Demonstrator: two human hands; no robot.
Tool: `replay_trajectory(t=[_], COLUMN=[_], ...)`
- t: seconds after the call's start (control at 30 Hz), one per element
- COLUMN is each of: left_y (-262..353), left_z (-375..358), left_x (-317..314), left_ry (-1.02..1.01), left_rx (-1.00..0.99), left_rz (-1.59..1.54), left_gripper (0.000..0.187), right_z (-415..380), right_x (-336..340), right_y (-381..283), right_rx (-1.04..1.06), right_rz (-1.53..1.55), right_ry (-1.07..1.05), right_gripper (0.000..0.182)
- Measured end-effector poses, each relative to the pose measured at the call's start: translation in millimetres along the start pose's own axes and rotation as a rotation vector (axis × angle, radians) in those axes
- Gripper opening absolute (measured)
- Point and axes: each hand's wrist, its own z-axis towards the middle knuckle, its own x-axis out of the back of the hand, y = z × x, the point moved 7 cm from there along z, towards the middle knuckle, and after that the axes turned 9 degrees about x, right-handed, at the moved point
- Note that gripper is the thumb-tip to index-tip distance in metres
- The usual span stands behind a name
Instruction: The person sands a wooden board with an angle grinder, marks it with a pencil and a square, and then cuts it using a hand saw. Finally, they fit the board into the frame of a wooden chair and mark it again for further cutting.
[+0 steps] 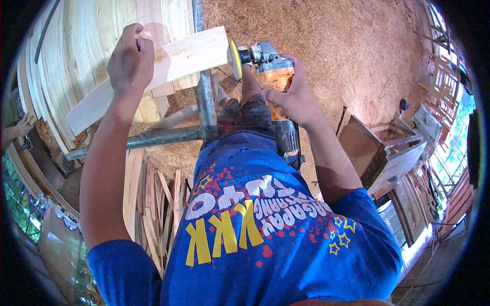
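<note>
My right hand point(293, 94) is wrapped round the orange and grey angle grinder point(275, 76), which hangs nearly upright in front of my shirt. Its yellow-edged disc point(235, 59) faces the right end of a pale, slightly curved board point(196, 51); whether they touch is hard to tell. The board lies slantwise over other boards. My left hand point(131, 58) is over the board's middle, fingers curled and thumb near the index finger. Whatever may be between those fingers is too small to make out.
Long planks point(81, 41) lie side by side at the upper left on a metal pipe frame point(153, 137). Wood strips point(153, 204) are below it. Sawdust covers the ground point(347, 41). A wooden box point(362, 148) is at right. Another person's hand point(24, 125) shows at the far left.
</note>
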Motion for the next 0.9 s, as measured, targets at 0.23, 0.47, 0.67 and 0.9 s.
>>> replay_trajectory(t=[0.23, 0.47, 0.67, 0.9], left_y=[0, -4, -9, -6], left_z=[-6, -11, -23, -30], left_x=[3, 2, 2, 3], left_ry=[-0.035, -0.035, -0.008, 0.038], left_rx=[0.066, 0.039, 0.014, -0.053], left_rz=[0.001, 0.029, 0.039, 0.008], left_gripper=[0.031, 0.032, 0.034, 0.028], right_z=[4, 6, 8, 10], right_x=[-1, -3, -4, -2], right_y=[0, -11, -18, -19], right_rx=[0.020, -0.002, 0.070, 0.051], right_rz=[0.026, 0.017, -0.016, -0.014], right_ry=[0.004, -0.006, 0.003, -0.002], right_gripper=[0.093, 0.091, 0.091, 0.090])
